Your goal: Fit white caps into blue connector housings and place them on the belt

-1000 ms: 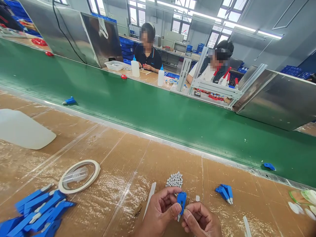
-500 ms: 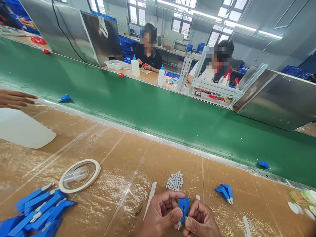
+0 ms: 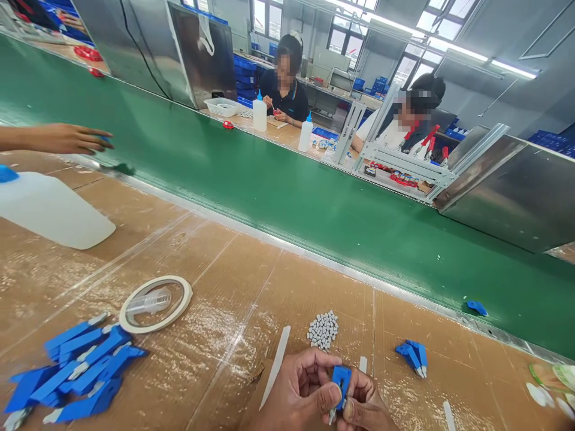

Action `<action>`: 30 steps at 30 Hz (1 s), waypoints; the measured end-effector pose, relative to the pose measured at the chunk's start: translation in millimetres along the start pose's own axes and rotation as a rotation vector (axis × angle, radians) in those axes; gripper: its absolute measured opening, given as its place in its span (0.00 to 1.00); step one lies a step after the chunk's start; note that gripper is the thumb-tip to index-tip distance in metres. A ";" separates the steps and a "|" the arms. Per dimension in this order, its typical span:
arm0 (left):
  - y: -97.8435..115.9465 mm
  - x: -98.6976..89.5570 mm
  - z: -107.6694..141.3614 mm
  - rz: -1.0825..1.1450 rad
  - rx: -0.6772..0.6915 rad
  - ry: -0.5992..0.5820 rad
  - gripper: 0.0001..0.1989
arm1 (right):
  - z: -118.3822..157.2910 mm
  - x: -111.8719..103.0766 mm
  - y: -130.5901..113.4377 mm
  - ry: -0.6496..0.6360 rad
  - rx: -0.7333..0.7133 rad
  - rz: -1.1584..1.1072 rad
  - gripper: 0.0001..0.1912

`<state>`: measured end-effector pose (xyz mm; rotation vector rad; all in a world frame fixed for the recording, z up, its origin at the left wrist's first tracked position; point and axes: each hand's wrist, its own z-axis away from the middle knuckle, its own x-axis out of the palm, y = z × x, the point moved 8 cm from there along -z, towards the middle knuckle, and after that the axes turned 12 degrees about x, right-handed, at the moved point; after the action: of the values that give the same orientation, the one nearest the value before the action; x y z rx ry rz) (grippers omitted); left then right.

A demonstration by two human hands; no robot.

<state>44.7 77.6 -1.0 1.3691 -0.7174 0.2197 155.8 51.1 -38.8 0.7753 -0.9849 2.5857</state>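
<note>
At the bottom centre, my left hand (image 3: 305,389) grips a blue part (image 3: 342,380) between thumb and fingers. A whitish tip sticks out of its lower end. My right hand (image 3: 366,404) pinches the same part from the right. Just beyond my hands lies a pile of small grey pieces (image 3: 322,330). Two blue parts with pale tips (image 3: 412,357) rest on the cardboard to the right. Several more blue parts (image 3: 85,371) are heaped at the lower left.
A tape roll (image 3: 187,296) lies left of centre, near a large white bottle (image 3: 58,206). Another person's hand (image 3: 85,139) reaches over the green belt (image 3: 251,179) from the left. One blue part (image 3: 477,307) sits on the belt at right. Two people work across it.
The other person's hand at left has moved right, over where a blue part lay on the belt; blue now shows at its fingers. My hands still hold their blue part. The view has shifted slightly.
</note>
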 end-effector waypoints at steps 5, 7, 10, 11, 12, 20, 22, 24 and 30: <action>3.6 1.1 -3.3 -0.032 0.014 0.021 0.30 | -5.6 5.2 3.6 -0.030 -0.029 -0.047 0.20; 3.7 0.2 -2.4 -0.034 0.024 0.071 0.28 | -1.0 11.1 -1.7 -0.017 -0.041 -0.055 0.20; 4.1 -9.6 -4.6 -0.055 0.052 0.169 0.27 | 10.4 14.0 -16.8 -0.018 -0.078 -0.095 0.22; 6.3 -16.1 -9.3 -0.087 0.068 0.198 0.28 | 14.3 12.9 -22.8 -0.023 -0.094 -0.100 0.24; 11.1 -24.3 -17.3 -0.144 0.092 0.222 0.28 | 17.7 10.2 -28.6 -0.017 -0.112 -0.094 0.25; 126.6 -93.0 -158.2 -1.177 0.392 0.395 0.16 | 30.7 -19.5 -55.3 0.316 -0.346 0.166 0.29; 146.6 -102.5 -176.1 -1.251 0.406 0.438 0.13 | 38.8 -25.3 -65.4 0.404 -0.401 0.271 0.29; 157.1 -108.2 -177.3 -1.308 0.409 0.468 0.12 | 57.4 -40.3 -91.5 0.594 -0.492 0.441 0.25; 138.7 -99.9 -119.9 -1.312 0.584 0.405 0.18 | 127.7 -125.0 -223.5 1.431 -0.599 0.923 0.08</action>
<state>-66.8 246.6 50.2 1.9955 0.7031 -0.3707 401.7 121.4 89.6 -1.7544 -1.4611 2.1412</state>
